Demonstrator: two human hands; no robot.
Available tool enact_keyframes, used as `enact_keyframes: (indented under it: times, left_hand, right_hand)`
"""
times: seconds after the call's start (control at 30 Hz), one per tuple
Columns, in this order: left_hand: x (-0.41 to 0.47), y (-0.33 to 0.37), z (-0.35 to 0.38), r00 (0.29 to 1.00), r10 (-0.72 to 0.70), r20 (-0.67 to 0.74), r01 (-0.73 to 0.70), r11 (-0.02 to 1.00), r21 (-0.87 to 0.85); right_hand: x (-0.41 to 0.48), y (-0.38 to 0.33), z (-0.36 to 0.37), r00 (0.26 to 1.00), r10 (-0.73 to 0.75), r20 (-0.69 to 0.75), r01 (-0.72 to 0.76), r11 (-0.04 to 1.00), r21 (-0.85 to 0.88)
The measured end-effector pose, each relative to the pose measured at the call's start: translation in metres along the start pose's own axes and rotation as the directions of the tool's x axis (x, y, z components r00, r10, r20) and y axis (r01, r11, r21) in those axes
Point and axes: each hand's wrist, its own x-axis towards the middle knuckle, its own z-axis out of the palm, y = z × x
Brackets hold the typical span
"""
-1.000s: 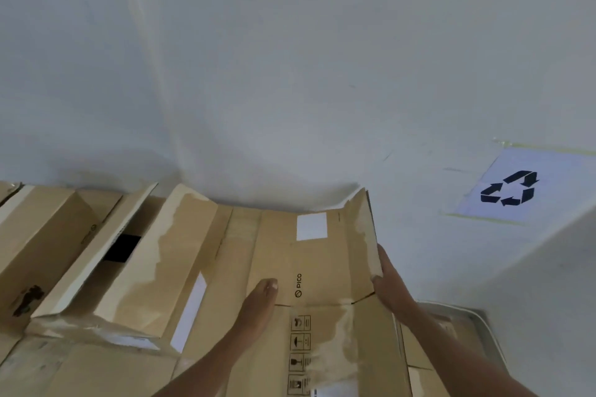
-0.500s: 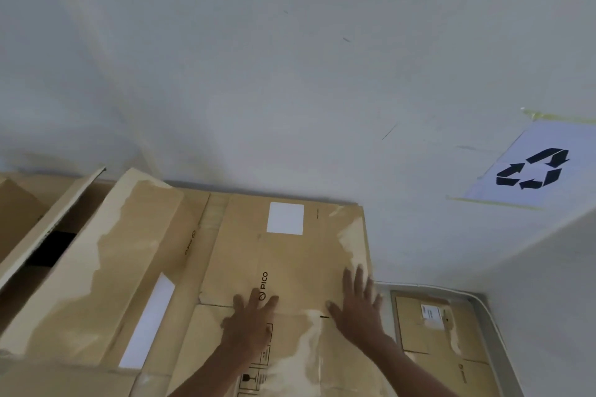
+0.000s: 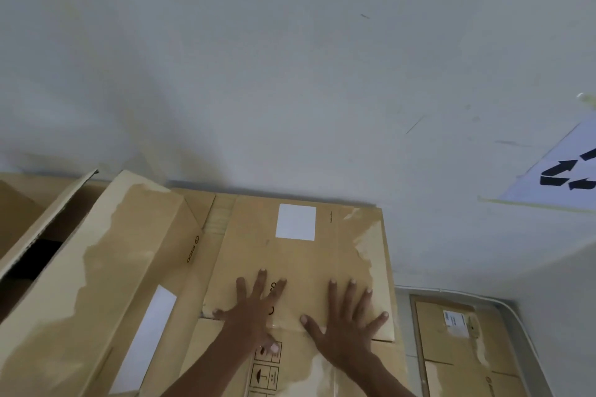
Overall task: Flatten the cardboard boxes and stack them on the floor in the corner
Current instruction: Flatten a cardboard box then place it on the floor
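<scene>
A brown cardboard box (image 3: 300, 255) with a white label lies flat in front of me against the white wall. My left hand (image 3: 254, 309) and my right hand (image 3: 346, 325) press palm-down on it side by side, fingers spread, holding nothing. To the left a larger box (image 3: 106, 267) leans with torn paper patches on its flap, and beyond it another box (image 3: 38, 235) stands open with a dark inside. In the corner at the lower right, flattened boxes (image 3: 458, 348) lie on the floor.
A white sheet with a black recycling sign (image 3: 561, 174) is taped to the wall at the right. A second wall (image 3: 567, 293) closes the corner on the right. A grey cable (image 3: 516, 316) runs along the floor edge there.
The right flap that my right hand held upright has been folded down. Both hands now lie flat on the box with fingers spread wider, and the view has shifted toward the box.
</scene>
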Motion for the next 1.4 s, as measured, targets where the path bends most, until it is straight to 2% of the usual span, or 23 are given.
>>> enact_keyframes:
  times: [0.07,0.2,0.3,0.33,0.4,0.5,0.63,0.7,0.73,0.87,0.93,1.0,1.03,1.07,1.1,1.13,1.17,1.23,1.33,1.4]
  left_hand:
    - [0.003,0.003,-0.004,0.999,-0.013,0.029,0.013,1.0,-0.009]
    - [0.013,0.015,-0.013,1.0,-0.026,-0.012,0.028,0.985,0.171]
    - [0.031,-0.008,-0.014,0.987,0.142,-0.074,-0.12,0.963,0.24]
    - [0.036,-0.017,-0.012,0.972,0.218,-0.087,-0.192,0.952,0.237]
    - [0.044,-0.03,-0.004,0.924,0.323,-0.206,-0.261,0.924,0.28]
    - [0.052,-0.032,0.007,0.862,0.324,-0.389,-0.256,0.942,0.217]
    - [0.074,-0.027,-0.019,0.72,0.341,-0.604,-0.306,0.938,0.165]
    - [0.087,-0.028,-0.032,0.695,0.325,-0.642,-0.306,0.941,0.145]
    - [0.092,-0.029,-0.035,0.704,0.312,-0.637,-0.298,0.945,0.134]
    - [0.107,-0.03,-0.031,0.718,0.28,-0.637,-0.239,0.959,0.152]
    - [0.114,-0.03,-0.039,0.733,0.254,-0.631,-0.227,0.966,0.125]
    - [0.123,-0.03,-0.055,0.736,0.229,-0.637,-0.201,0.973,0.118]
    - [0.13,-0.03,-0.062,0.725,0.219,-0.653,-0.182,0.975,0.125]
    - [0.136,-0.029,-0.066,0.715,0.208,-0.667,-0.16,0.978,0.134]
    - [0.141,-0.029,-0.068,0.712,0.2,-0.673,-0.146,0.98,0.137]
    - [0.145,-0.029,-0.068,0.715,0.195,-0.672,-0.139,0.981,0.136]
    - [0.148,-0.029,-0.068,0.719,0.196,-0.667,-0.136,0.981,0.142]
    - [0.15,-0.031,-0.064,0.723,0.212,-0.657,-0.135,0.977,0.166]
    - [0.148,-0.032,-0.069,0.732,0.194,-0.653,-0.14,0.981,0.134]
    - [0.148,-0.031,-0.069,0.741,0.179,-0.647,-0.143,0.984,0.109]
  right_hand:
    - [0.01,-0.005,-0.007,1.0,0.002,0.029,-0.002,1.0,0.002]
    - [0.031,-0.022,-0.011,0.996,-0.044,-0.071,0.047,0.998,0.048]
    - [0.041,-0.025,-0.001,0.997,-0.045,-0.063,0.047,0.999,0.029]
    - [0.043,-0.026,-0.001,0.998,-0.042,-0.057,0.043,0.999,0.017]
    - [0.052,-0.034,-0.01,0.989,-0.038,-0.144,0.036,0.999,-0.016]
    - [0.068,-0.049,-0.011,0.965,-0.097,-0.243,0.089,0.995,-0.045]
    - [0.093,-0.069,-0.014,0.906,-0.276,-0.322,0.264,0.961,-0.08]
    - [0.112,-0.071,-0.02,0.861,-0.383,-0.335,0.36,0.924,-0.131]
    - [0.122,-0.068,-0.025,0.853,-0.382,-0.356,0.357,0.924,-0.134]
    - [0.16,-0.023,-0.045,0.879,-0.101,-0.466,0.111,0.994,-0.005]
    - [0.164,0.0,-0.052,0.888,0.076,-0.453,-0.031,0.994,0.105]
    - [0.165,0.0,-0.058,0.855,0.273,-0.44,-0.202,0.958,0.202]
    - [0.166,-0.01,-0.061,0.841,0.312,-0.442,-0.25,0.948,0.195]
    - [0.166,-0.024,-0.063,0.847,0.274,-0.455,-0.228,0.961,0.154]
    - [0.168,-0.04,-0.06,0.864,0.153,-0.48,-0.125,0.988,0.089]
    - [0.169,-0.057,-0.055,0.868,-0.03,-0.495,0.031,1.0,-0.007]
    - [0.169,-0.074,-0.05,0.855,-0.2,-0.479,0.181,0.98,-0.087]
    - [0.168,-0.092,-0.046,0.829,-0.359,-0.429,0.34,0.932,-0.125]
    - [0.179,-0.076,-0.048,0.849,-0.326,-0.416,0.304,0.945,-0.121]
    - [0.184,-0.046,-0.056,0.881,-0.183,-0.437,0.172,0.983,-0.065]
